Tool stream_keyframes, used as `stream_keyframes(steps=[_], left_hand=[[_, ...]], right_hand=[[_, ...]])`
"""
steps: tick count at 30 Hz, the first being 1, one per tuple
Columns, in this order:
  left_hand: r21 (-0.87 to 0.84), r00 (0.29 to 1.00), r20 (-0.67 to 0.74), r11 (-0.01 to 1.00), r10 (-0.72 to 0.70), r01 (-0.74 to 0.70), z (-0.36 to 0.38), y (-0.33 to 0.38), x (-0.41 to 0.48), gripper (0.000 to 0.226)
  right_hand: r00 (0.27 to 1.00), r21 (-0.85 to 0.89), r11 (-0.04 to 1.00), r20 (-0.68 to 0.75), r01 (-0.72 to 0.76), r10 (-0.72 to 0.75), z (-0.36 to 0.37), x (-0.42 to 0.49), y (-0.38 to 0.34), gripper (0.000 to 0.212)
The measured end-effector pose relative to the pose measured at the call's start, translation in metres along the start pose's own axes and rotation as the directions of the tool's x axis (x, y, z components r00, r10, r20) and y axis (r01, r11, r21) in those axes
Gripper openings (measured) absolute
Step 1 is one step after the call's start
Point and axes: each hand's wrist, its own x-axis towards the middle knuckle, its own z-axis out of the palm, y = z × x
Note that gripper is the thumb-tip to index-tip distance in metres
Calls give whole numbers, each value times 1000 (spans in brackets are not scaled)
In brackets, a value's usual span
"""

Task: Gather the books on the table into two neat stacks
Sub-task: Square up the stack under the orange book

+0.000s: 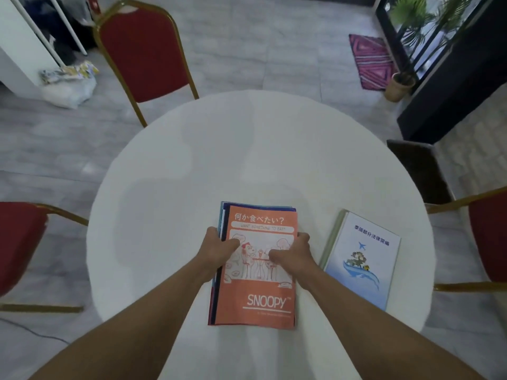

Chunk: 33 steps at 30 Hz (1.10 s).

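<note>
A stack of books topped by an orange Snoopy book (258, 294) lies near the front of the round white table (192, 165). Blue edges of lower books show along its left and top sides. My left hand (216, 250) grips the stack's left edge, thumb on the cover. My right hand (290, 252) grips the right edge, fingers curled on the cover. To the right, apart from the stack, lies a light blue book with a plane picture (362, 259), over another pale book whose edge shows at its left.
Red chairs with gold frames stand at the far left (142, 50), the near left (22, 242) and the right (488, 237). A dark stool (417, 168) sits by the table's right edge. A potted plant (400, 83), a pink rug and a plastic bag are on the floor.
</note>
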Motion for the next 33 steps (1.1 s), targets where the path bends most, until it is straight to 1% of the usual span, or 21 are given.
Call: stream_keyframes(steps=[2, 4, 8, 10, 11, 12, 13, 15, 16, 18, 20, 23, 26, 29, 33], left_hand=[[-49, 996, -26, 995, 87, -88, -8, 13, -5, 36], [-96, 983, -60, 979, 173, -178, -16, 30, -10, 34], [-149, 928, -114, 917, 356, -370, -28, 68, -24, 35], [-157, 902, -142, 890, 408, -427, -30, 77, -31, 38], [-155, 892, -151, 881, 426, -447, -31, 77, -34, 40], [-140, 881, -154, 873, 447, -468, -30, 75, -36, 42], [-108, 869, -146, 865, 474, -490, -30, 73, -37, 44], [-12, 841, -96, 844, 533, -536, -29, 69, -38, 49], [30, 831, -69, 834, 552, -551, -28, 68, -38, 52], [84, 827, -31, 826, 561, -557, -27, 66, -37, 58], [147, 832, -5, 823, 555, -548, -25, 60, -35, 58], [222, 829, -27, 812, 559, -540, -25, 52, -33, 50], [242, 817, -42, 799, 576, -551, -29, 57, -34, 49], [250, 821, -34, 801, 569, -545, -30, 61, -33, 51], [274, 840, -44, 815, 541, -511, -28, 56, -32, 48]], right_hand=[[996, 69, 995, 51, 71, -75, -4, -3, -13, 69], [982, 115, 977, 51, 178, -184, -6, -7, -29, 71], [913, 224, 885, -78, 408, -401, -9, -16, -60, 77], [868, 229, 837, -119, 497, -483, -13, -19, -67, 90], [855, 207, 830, -122, 518, -504, -16, -21, -68, 96], [851, 171, 833, -122, 526, -512, -20, -24, -68, 98], [849, 123, 841, -122, 526, -513, -23, -26, -66, 92], [844, 37, 847, -117, 530, -523, -31, -28, -61, 65], [842, 2, 846, -102, 533, -530, -35, -28, -58, 56], [845, -71, 844, -28, 531, -534, -41, -29, -51, 47], [856, -107, 850, 35, 516, -516, -42, -29, -45, 41], [851, -149, 839, 24, 523, -525, -41, -31, -41, 38], [828, -154, 817, 14, 555, -560, -41, -33, -41, 36], [837, -139, 828, 8, 543, -547, -41, -30, -40, 38], [852, -157, 838, 51, 523, -522, -41, -26, -40, 42]])
